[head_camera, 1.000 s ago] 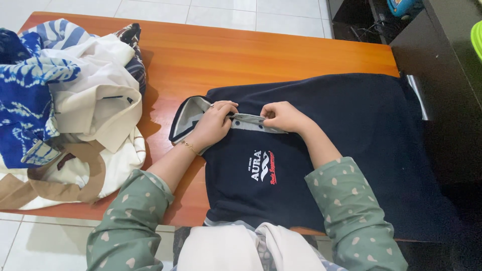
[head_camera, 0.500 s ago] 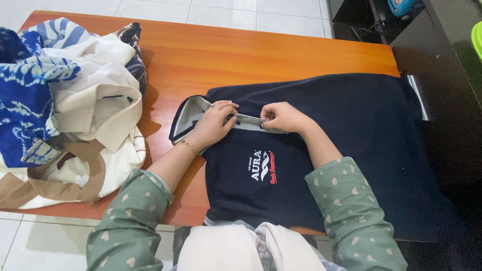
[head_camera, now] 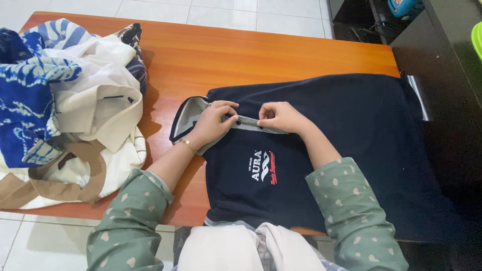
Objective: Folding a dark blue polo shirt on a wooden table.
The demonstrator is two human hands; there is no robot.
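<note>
A dark navy polo shirt [head_camera: 351, 130] lies flat on an orange wooden table [head_camera: 261, 55], collar to the left, with a small printed logo on its chest. My left hand [head_camera: 213, 123] pinches the grey button placket beside the grey-lined collar [head_camera: 186, 118]. Just to its right, my right hand [head_camera: 281, 118] grips the same placket strip [head_camera: 248, 124]. Both wrists rest on the shirt. I wear green patterned sleeves.
A heap of clothes [head_camera: 65, 105] in white, blue-patterned and tan fabric fills the table's left end. A black cabinet [head_camera: 447, 65] stands against the table's right side. White cloth [head_camera: 241, 248] lies in my lap at the near edge. Pale tiled floor surrounds the table.
Both hands stay pinched on the placket with only slight finger movement; the shirt and the clothes pile have not shifted.
</note>
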